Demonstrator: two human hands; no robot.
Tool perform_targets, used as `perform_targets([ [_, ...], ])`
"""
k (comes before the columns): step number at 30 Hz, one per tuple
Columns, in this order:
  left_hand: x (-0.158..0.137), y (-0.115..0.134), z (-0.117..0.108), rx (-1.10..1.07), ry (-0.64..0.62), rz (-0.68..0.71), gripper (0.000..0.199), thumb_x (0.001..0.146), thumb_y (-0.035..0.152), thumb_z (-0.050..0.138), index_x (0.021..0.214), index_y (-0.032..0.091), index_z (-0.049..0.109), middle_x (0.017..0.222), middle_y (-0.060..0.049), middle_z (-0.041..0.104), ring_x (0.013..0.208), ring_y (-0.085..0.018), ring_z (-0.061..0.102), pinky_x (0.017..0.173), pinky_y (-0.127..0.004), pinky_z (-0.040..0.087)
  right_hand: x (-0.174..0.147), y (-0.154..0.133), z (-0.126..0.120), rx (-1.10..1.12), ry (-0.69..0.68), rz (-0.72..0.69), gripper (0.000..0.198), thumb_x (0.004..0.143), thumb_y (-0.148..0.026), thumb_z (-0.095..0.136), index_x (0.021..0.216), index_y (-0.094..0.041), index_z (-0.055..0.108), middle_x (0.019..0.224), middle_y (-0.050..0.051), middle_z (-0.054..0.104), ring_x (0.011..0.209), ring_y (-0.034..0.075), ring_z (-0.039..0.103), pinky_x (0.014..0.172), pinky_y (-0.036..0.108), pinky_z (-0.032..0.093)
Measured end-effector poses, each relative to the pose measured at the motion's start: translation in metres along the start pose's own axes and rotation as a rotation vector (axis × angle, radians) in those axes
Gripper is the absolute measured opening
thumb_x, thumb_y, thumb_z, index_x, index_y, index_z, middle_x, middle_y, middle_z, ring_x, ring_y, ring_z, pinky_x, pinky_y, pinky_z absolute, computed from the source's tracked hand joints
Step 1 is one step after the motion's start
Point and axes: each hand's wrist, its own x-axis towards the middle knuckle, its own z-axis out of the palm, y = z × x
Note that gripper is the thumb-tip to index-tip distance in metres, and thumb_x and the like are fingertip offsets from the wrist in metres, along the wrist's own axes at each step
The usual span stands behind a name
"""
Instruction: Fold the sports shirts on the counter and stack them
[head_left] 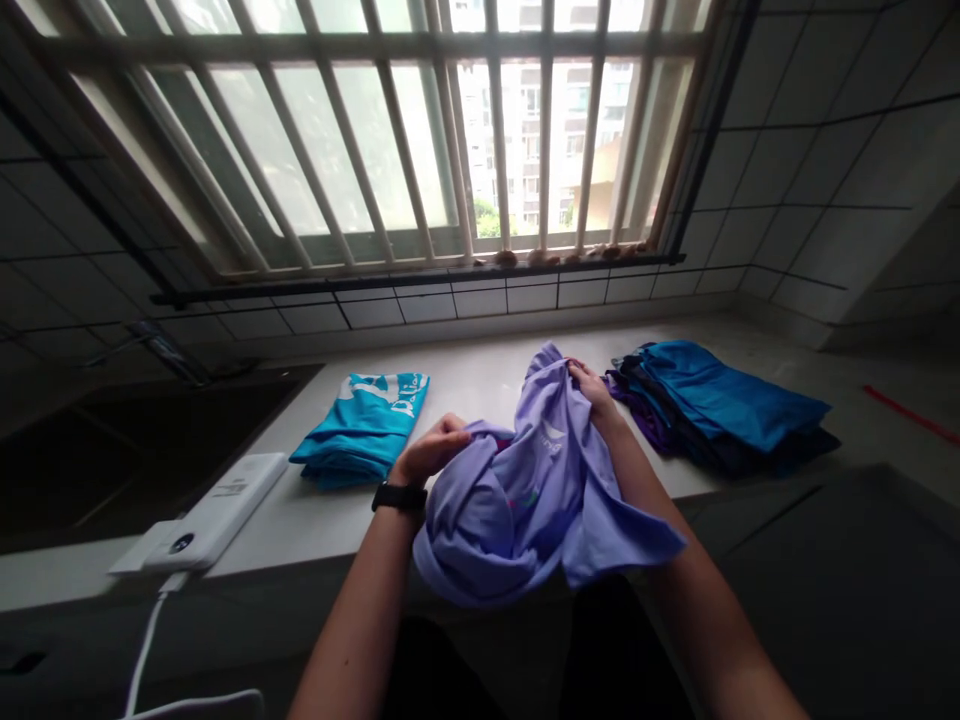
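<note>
A lavender shirt (pixel 487 530) hangs bunched between my two hands, over the counter's front edge. My left hand (pixel 435 445), with a black watch on its wrist, grips the fabric at the left side. At the upper right my right hand (pixel 592 388) pinches another part of the shirt. A small white print shows on the cloth. Left of it lies a folded turquoise shirt (pixel 360 430) with white lettering. On the right is a stack of folded clothes, with a blue garment (pixel 735 390) on top and dark and purple cloth (pixel 641 410) beneath.
A white device (pixel 217 510) with a cable sits on the counter (pixel 472 360) at the left, beside a dark sink (pixel 150 430) with a faucet (pixel 165 350). A barred window (pixel 390 150) is behind. A red strip (pixel 911 413) lies at the far right.
</note>
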Motion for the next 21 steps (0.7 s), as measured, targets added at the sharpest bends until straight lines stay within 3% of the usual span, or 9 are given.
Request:
perform_targets([
  [2,0.009,0.001,0.005,-0.023,0.169,-0.071,0.050,0.083,0.068,0.062,0.064,0.023,0.054,0.062,-0.002,0.058,0.061,-0.019,0.059,0.060,-0.037,0.054,-0.004,0.002,0.003,0.000,-0.045,0.154,0.013,0.073,-0.027,0.079,0.081,-0.022,0.069,0.073,-0.004,0.070,0.065,0.013,0.063,0.063,0.024,0.054],
  [4,0.022,0.001,0.009,0.009,0.259,-0.140,0.051,0.086,0.070,0.057,0.074,0.020,0.063,0.072,-0.006,0.067,0.072,-0.023,0.066,0.070,-0.042,0.057,-0.013,0.001,0.005,0.027,-0.178,0.255,0.013,0.074,-0.024,0.079,0.085,-0.020,0.072,0.077,-0.002,0.073,0.066,0.013,0.065,0.063,0.024,0.055],
  [6,0.033,-0.001,0.012,0.075,0.296,-0.120,0.055,0.080,0.070,0.064,0.089,0.016,0.070,0.088,-0.012,0.075,0.090,-0.028,0.071,0.083,-0.045,0.058,-0.023,-0.003,0.007,0.044,-0.354,0.307,0.018,0.074,-0.025,0.081,0.089,-0.019,0.074,0.079,-0.001,0.074,0.067,0.013,0.066,0.062,0.022,0.054],
  [8,0.039,-0.004,0.014,0.116,0.244,-0.012,0.065,0.071,0.063,0.078,0.113,0.014,0.071,0.114,-0.017,0.076,0.112,-0.032,0.071,0.097,-0.046,0.056,-0.033,-0.010,0.008,0.036,-0.531,0.339,0.024,0.072,-0.027,0.085,0.091,-0.017,0.074,0.080,-0.001,0.074,0.066,0.013,0.066,0.060,0.021,0.053],
  [11,0.036,-0.003,0.019,0.122,0.043,0.145,0.088,0.066,0.052,0.086,0.143,0.020,0.060,0.150,-0.020,0.061,0.139,-0.034,0.058,0.111,-0.046,0.050,-0.047,-0.021,0.009,0.031,-0.720,0.346,0.031,0.069,-0.033,0.090,0.088,-0.018,0.072,0.079,-0.001,0.073,0.065,0.013,0.064,0.058,0.022,0.051],
  [13,0.030,0.002,0.022,0.140,-0.128,0.138,0.086,0.066,0.049,0.088,0.143,0.023,0.062,0.152,-0.016,0.060,0.142,-0.033,0.056,0.113,-0.043,0.048,-0.051,-0.024,0.008,0.061,-0.749,0.328,0.033,0.067,-0.037,0.092,0.084,-0.019,0.069,0.077,-0.002,0.071,0.063,0.012,0.062,0.056,0.022,0.050],
  [17,0.015,0.012,0.021,0.168,-0.566,-0.031,0.053,0.073,0.059,0.082,0.109,0.021,0.079,0.113,-0.009,0.080,0.110,-0.031,0.073,0.094,-0.037,0.057,-0.045,-0.020,0.010,0.172,-0.561,0.218,0.033,0.069,-0.038,0.091,0.086,-0.021,0.068,0.073,-0.005,0.068,0.060,0.011,0.060,0.056,0.021,0.050],
  [19,0.010,0.014,0.017,0.127,-0.821,-0.140,0.053,0.069,0.065,0.082,0.093,0.018,0.080,0.093,-0.009,0.080,0.088,-0.028,0.074,0.077,-0.034,0.058,-0.036,-0.015,0.013,0.188,-0.439,0.193,0.029,0.073,-0.035,0.088,0.089,-0.021,0.068,0.073,-0.006,0.068,0.061,0.011,0.061,0.059,0.022,0.052],
  [21,0.008,0.014,0.014,0.103,-0.901,-0.190,0.054,0.067,0.068,0.083,0.083,0.016,0.079,0.078,-0.008,0.077,0.075,-0.026,0.072,0.068,-0.033,0.056,-0.029,-0.010,0.015,0.174,-0.376,0.213,0.024,0.077,-0.033,0.085,0.089,-0.021,0.068,0.073,-0.006,0.069,0.062,0.011,0.062,0.061,0.022,0.054],
])
